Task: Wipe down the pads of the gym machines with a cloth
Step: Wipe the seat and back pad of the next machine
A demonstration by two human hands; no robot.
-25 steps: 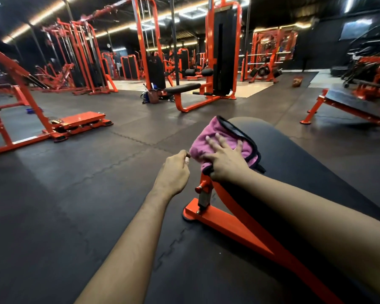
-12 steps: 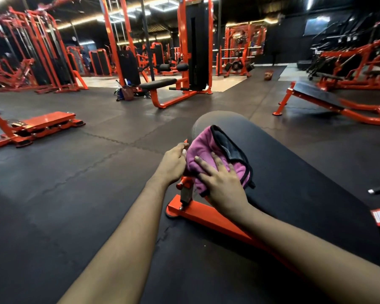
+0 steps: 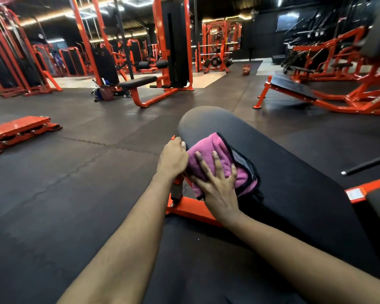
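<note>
A long black bench pad on an orange frame runs from the lower right up to the middle. A pink cloth with a dark trim lies near the pad's far end, draped over its left edge. My right hand presses flat on the cloth with its fingers spread. My left hand is curled at the pad's left edge, closed on the cloth's hanging side; its fingertips are hidden.
Black rubber floor lies to the left. A low orange platform sits at far left, a cable machine with a bench seat and a bag ahead. An angled orange board and a black bar are to the right.
My left hand moved right from open air to the pad's edge and met the cloth. My right hand slid the cloth toward me along the pad. The view turned right.
</note>
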